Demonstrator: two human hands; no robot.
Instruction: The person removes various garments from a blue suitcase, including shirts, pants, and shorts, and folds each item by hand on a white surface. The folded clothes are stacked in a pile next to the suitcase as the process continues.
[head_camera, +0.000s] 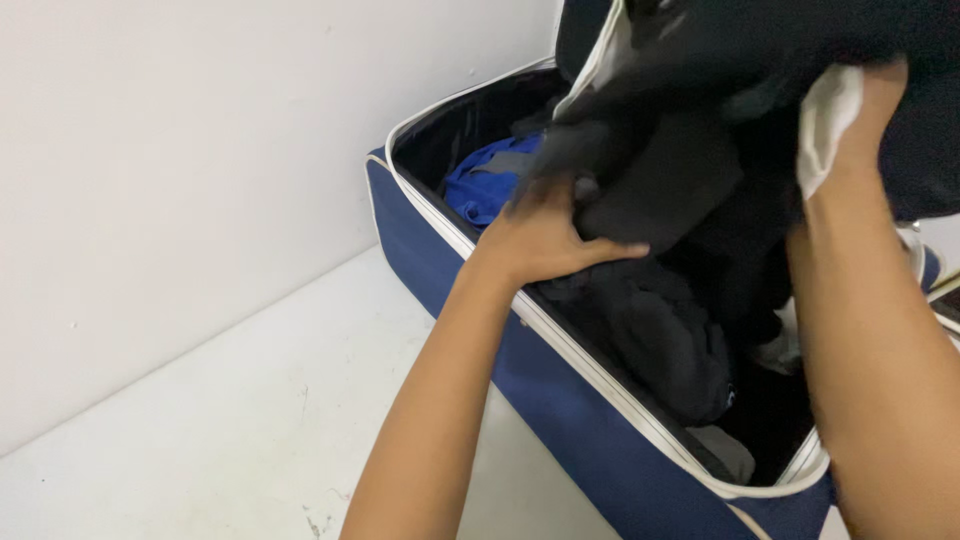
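In the head view, a navy blue soft suitcase (560, 420) with white piping along its rim is being seen lying open on a pale floor (230, 430), set close against a white wall (200, 150) at the left. A bundle of black clothing (690, 130) is being held above the open compartment, at the upper right of the scene, partly blurred. The left hand (540, 235) is being pressed against the lower left part of that bundle, just over the near-left rim of the suitcase; its thumb is being stretched along the underside of the dark fabric and the fingers are being curled up into it, so a loose grasp on the cloth is being shown, though the fingertips are being blurred and how firmly they are closed cannot be told. The right hand (870, 110) is being raised higher, at the far right, and is being closed on the same bundle, with a strip of white fabric (825, 125) being caught beside it; its fingers are being hidden in the cloth. Inside the suitcase, a blue garment (485, 185) is being seen lying at the far left end, and further dark garments (650, 330) are being seen filling the middle, directly beneath the held bundle. A grey piece (725, 450) is being seen at the near right corner.
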